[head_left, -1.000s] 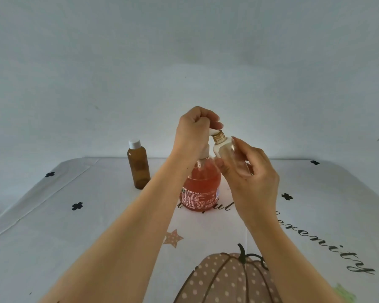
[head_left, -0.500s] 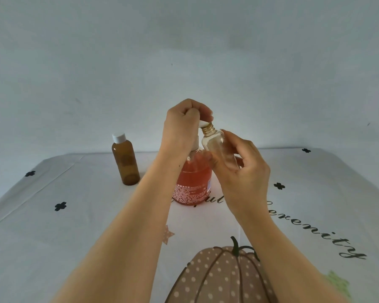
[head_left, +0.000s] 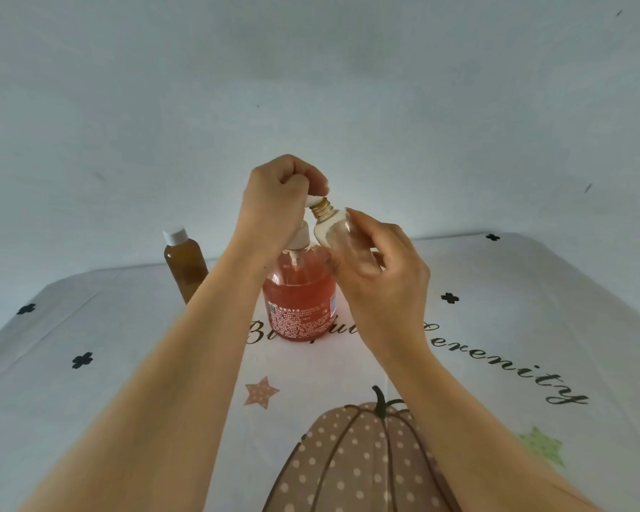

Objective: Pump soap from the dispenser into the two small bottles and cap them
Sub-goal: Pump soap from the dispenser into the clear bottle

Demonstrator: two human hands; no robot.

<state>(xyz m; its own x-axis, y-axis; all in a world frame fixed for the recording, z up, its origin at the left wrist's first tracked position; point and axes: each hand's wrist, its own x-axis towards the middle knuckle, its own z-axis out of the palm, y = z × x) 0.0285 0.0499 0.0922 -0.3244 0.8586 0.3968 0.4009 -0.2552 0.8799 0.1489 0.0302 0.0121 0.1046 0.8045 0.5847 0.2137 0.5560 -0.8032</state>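
Left hand (head_left: 274,205) curled round dispenser (head_left: 299,301) pump; right hand (head_left: 381,279) grips clear bottle (head_left: 334,230); tablecloth (head_left: 126,345) reads "erenity".

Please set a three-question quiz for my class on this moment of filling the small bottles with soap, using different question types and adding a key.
1. Short answer: which hand grips the pump head of the dispenser?
2. True or false: the brown bottle stands upright and capped on the table.
3. Multiple choice: the right hand holds the clear bottle
A. upright on the table
B. tilted, neck at the dispenser's nozzle
C. upside down

Key: 1 the left hand; 2 true; 3 B.
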